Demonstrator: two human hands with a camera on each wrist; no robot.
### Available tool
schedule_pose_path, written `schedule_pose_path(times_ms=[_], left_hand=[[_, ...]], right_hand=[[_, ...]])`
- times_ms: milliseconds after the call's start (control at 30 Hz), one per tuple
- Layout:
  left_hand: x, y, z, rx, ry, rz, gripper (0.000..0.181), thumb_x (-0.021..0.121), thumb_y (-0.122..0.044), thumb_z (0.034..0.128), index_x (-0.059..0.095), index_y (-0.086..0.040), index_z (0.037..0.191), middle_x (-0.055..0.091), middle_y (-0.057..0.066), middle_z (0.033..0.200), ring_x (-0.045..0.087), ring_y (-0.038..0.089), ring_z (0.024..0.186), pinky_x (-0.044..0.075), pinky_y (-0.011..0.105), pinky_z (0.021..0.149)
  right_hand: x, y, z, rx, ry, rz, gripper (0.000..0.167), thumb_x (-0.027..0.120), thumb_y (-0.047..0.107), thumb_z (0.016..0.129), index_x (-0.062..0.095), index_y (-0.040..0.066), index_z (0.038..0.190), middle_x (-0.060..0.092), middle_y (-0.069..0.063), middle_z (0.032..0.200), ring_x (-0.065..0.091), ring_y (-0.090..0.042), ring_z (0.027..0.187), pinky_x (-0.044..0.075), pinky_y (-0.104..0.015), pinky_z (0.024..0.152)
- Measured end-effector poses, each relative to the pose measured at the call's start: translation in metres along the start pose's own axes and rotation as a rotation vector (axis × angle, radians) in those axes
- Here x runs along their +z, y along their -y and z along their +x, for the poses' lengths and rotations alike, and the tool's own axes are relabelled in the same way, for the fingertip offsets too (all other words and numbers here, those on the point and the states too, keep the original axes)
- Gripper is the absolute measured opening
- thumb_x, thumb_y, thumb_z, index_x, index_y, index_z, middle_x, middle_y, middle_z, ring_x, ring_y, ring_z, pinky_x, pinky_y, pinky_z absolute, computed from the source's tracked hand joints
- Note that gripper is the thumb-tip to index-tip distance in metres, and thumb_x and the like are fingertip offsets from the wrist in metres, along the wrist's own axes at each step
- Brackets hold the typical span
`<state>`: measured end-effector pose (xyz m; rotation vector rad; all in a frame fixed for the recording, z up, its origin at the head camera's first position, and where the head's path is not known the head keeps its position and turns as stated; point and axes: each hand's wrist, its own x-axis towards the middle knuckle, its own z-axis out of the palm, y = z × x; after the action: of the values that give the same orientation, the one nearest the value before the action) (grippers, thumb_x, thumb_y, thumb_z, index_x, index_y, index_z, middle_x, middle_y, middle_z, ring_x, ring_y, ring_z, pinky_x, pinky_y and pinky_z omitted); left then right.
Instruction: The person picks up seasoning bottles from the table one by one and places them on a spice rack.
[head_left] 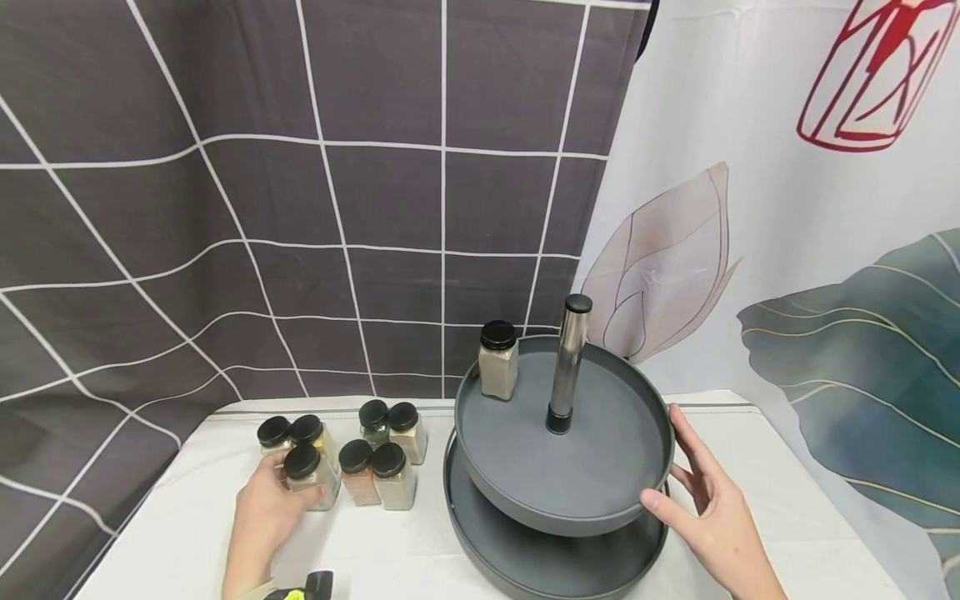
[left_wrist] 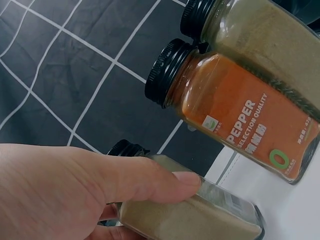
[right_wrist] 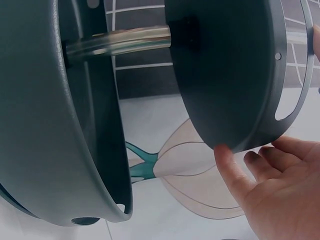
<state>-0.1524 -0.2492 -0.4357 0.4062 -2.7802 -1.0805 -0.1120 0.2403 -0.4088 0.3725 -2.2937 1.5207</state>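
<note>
My left hand (head_left: 270, 508) grips a glass spice jar (head_left: 324, 482) with a black lid and pale powder inside. In the left wrist view, the thumb lies along this jar (left_wrist: 200, 220). Beside it stands a pepper jar (left_wrist: 235, 115) of orange-brown powder, also seen in the head view (head_left: 363, 490). My right hand (head_left: 716, 508) touches the outer rim of the upper tray of a grey two-tier turntable (head_left: 517, 475), fingers spread along its edge. A beige-filled jar (head_left: 498, 372) stands on that tray's left side, near the metal post (head_left: 572, 358).
Several more black-lidded jars, such as a beige one (head_left: 397, 490) and a green one (head_left: 374, 433), stand grouped on the white table (head_left: 187, 533). The lower tray (head_left: 517, 567) sits under the upper one. A dark gridded curtain (head_left: 390, 200) hangs behind.
</note>
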Motion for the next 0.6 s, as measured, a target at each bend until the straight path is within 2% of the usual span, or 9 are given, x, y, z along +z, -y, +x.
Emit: schedule_pose_path(times_ms=[200, 600], left_hand=[[-0.0001, -0.0023, -0.0001, 0.004, -0.034, 0.019, 0.079, 0.083, -0.015, 0.0734, 0.044, 0.018, 0.134, 0.060, 0.042, 0.115, 0.060, 0.058, 0.106, 0.048, 0.066, 0.089], [-0.0007, -0.0027, -0.0034, 0.022, -0.085, 0.024, 0.069, 0.080, -0.013, 0.0715, 0.055, 0.013, 0.130, 0.067, 0.032, 0.112, 0.061, 0.055, 0.106, 0.048, 0.064, 0.089]], right_hand=[[0.0007, 0.0025, 0.0003, 0.017, 0.002, -0.001, 0.091, 0.072, -0.009, 0.086, 0.025, 0.015, 0.160, 0.024, -0.001, 0.166, 0.022, -0.002, 0.149, 0.037, -0.007, 0.101], [0.0003, 0.0037, 0.0000, 0.042, 0.014, -0.004, 0.091, 0.071, -0.007, 0.087, 0.024, 0.018, 0.161, 0.022, 0.002, 0.166, 0.021, 0.001, 0.148, 0.036, -0.006, 0.100]])
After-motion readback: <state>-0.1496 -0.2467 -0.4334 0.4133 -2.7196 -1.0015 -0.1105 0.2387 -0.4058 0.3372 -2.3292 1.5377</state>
